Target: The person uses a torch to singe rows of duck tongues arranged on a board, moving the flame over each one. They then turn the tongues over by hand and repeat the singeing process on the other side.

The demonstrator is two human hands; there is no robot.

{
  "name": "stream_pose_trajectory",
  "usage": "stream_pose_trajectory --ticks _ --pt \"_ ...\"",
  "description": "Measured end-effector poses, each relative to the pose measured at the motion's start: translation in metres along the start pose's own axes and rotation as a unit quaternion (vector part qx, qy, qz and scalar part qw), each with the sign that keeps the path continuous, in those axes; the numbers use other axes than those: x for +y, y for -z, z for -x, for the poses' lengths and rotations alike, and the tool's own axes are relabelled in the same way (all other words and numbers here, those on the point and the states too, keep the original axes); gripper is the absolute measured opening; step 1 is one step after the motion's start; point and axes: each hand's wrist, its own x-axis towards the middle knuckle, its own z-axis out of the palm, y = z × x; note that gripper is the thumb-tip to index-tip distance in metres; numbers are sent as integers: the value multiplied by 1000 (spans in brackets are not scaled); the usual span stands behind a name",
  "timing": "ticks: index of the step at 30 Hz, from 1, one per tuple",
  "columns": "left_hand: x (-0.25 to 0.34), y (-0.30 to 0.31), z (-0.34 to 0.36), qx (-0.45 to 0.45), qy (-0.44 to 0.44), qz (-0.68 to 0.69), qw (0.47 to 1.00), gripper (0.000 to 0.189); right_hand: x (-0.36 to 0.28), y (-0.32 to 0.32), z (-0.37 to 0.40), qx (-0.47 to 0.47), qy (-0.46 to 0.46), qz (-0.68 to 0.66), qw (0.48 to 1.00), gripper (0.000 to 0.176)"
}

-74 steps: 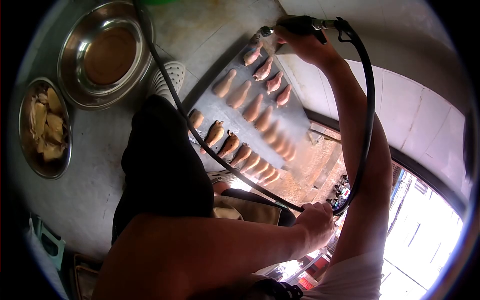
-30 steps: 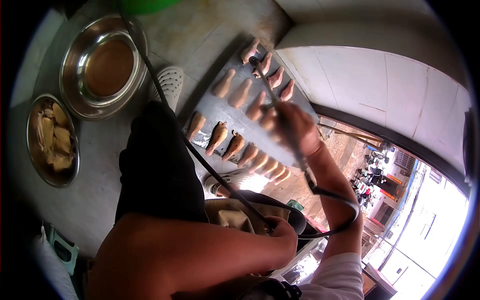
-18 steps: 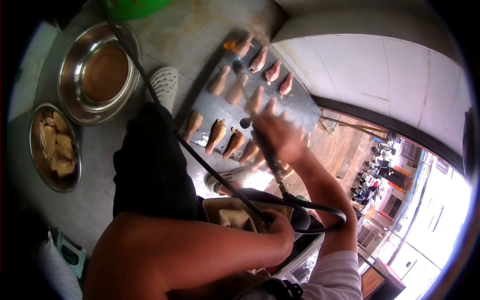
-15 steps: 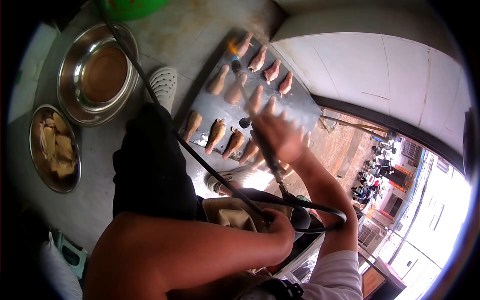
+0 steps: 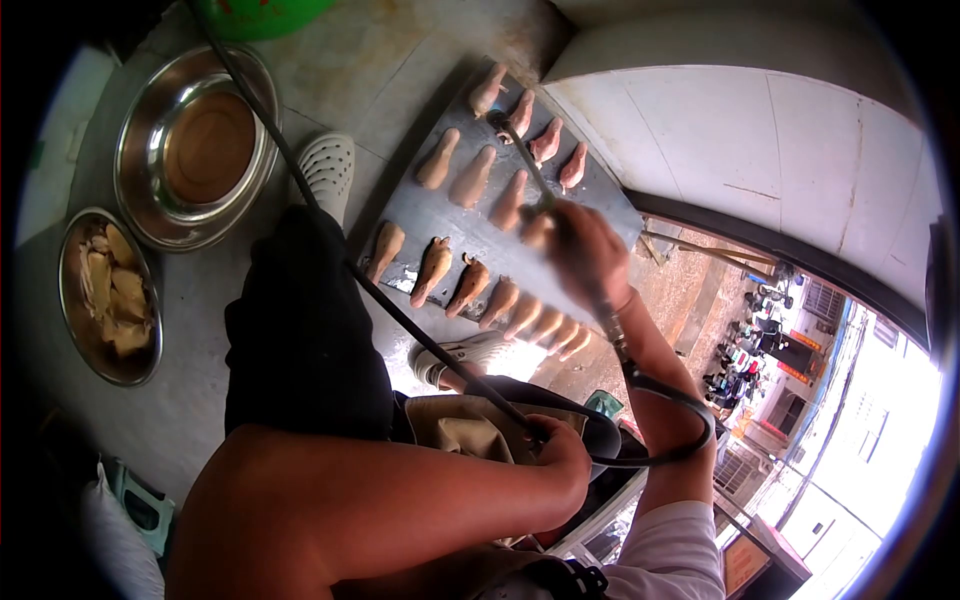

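Gas torch (image 5: 530, 172) is gripped at its handle by the right hand (image 5: 585, 255), with the nozzle over the far rows of the tray (image 5: 600, 215) on the floor.
The wand is judged rigid and light, best taken at the handle. The stiff hose (image 5: 400, 320) drags and is pinched in the closed left hand (image 5: 560, 462). The tray is loaded with poultry pieces (image 5: 473, 177). Brown liquid is held in the steel bowl (image 5: 140, 130), pale meat in the smaller bowl (image 5: 118, 372).

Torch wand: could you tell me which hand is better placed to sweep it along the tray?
Probably the right: the right hand grips the torch wand above the tray, while the left hand holds the hose near the lap.
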Motion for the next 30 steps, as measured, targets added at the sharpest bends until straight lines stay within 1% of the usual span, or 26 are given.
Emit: stream_pose_trajectory --ticks 1,2,3,5,6,9,10,11,13,14,15,17,19,24,27,30 --pt "-1 0 2 7 5 -2 1000 36 2 4 1 12 -17 -3 1000 33" --pt "-34 10 0 -22 -79 70 994 36 -3 8 -2 24 -47 4 999 34" --pt "-52 16 -1 -50 -164 142 975 36 -6 13 -6 37 -75 12 996 35" --pt "-53 17 -5 -82 -196 146 966 36 -8 17 -13 61 -106 -13 992 34" --pt "-52 18 -7 -98 -212 148 961 36 -6 16 -18 101 -104 -28 989 30" --pt "-44 14 -12 -93 -184 143 968 36 -7 24 -28 126 -182 -144 965 27" --pt "-41 14 -13 -93 -177 143 969 36 0 24 -31 128 -181 -173 960 27" --pt "-40 14 -14 -93 -171 143 970 36 -6 28 -39 128 -215 -197 948 28" --pt "-39 14 -17 -92 -166 148 971 36 10 26 -46 145 -217 -241 935 31" --pt "-39 15 -18 -90 -167 153 970 36 12 28 -51 148 -232 -260 925 32" --pt "-40 15 -18 -88 -168 158 969 36 18 32 -58 118 -240 -273 924 33" --pt "-43 16 -8 -30 -111 182 977 37 25 32 -67 125 -248 -278 919 32" --pt "-43 17 -6 -6 -87 194 977 37 29 32 -73 121 -252 -280 918 30" --pt "-44 21 -9 -13 -96 182 979 37 42 28 -81 113 -249 -290 917 31" --pt "-47 25 -8 -17 -89 202 975 38 39 29 -85 103 -254 -293 916 31" --pt "-60 33 -6 -41 -134 228 964 38 36 30 -87 95 -259 -282 919 31"
